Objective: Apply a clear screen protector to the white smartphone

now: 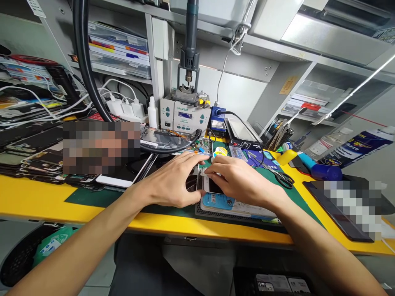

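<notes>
Both my hands rest on a white smartphone [212,186] lying on a grey work mat [222,214] at the front of the green bench mat [92,196]. My left hand [173,181] lies over the phone's left edge, fingers stretched toward its top. My right hand [237,176] covers the phone's upper right, with thumb and fingers pinched on a small white piece [206,172] at the top edge. A blue label [217,201] lies just below the phone.
A hot-air rework station [183,113] stands behind, with a black hose [89,78] looping left. Scissors [282,177] and tweezers lie right of the hands. Stacked phones [33,160] fill the left side. A dark tablet [336,213] sits on the yellow bench [33,201] at right.
</notes>
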`<state>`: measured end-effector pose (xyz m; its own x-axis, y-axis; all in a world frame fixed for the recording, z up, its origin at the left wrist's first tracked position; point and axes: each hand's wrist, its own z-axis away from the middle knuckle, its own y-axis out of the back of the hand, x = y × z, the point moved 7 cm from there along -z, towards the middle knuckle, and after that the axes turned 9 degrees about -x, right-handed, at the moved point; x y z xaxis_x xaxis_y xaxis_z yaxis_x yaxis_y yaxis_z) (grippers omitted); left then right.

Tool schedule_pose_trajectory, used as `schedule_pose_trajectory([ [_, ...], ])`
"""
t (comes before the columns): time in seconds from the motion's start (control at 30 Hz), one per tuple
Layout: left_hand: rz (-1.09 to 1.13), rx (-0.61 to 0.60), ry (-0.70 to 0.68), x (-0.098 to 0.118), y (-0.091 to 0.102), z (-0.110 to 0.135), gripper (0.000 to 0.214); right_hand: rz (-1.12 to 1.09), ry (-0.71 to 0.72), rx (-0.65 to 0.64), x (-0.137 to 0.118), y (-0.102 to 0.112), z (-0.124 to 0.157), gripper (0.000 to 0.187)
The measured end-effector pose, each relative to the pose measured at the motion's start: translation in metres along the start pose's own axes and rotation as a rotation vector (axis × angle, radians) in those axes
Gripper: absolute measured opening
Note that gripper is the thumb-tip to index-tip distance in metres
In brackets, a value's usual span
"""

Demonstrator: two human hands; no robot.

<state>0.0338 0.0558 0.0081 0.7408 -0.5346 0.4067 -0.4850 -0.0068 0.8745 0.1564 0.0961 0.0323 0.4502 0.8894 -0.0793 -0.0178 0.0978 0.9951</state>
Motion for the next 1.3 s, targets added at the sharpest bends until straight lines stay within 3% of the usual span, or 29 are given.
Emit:
schedule_pose_trajectory([
  [0.4, 0.03, 0.009, -0.019, 0.0, 0.0, 0.001, 0.072, -0.197, 0.194, -0.037, -0.015, 0.001, 0.018, 0.02],
  [1.03, 0.054, 0.005, -0.026, -0.001, -0.001, 0.0, 0.069, -0.216, 0.161, -0.024, -0.014, 0.004, 0.021, 0.017],
  [1.3, 0.067, 0.0, -0.011, -0.001, -0.001, 0.001, 0.068, -0.222, 0.103, -0.064, -0.002, 0.004, 0.029, 0.015],
])
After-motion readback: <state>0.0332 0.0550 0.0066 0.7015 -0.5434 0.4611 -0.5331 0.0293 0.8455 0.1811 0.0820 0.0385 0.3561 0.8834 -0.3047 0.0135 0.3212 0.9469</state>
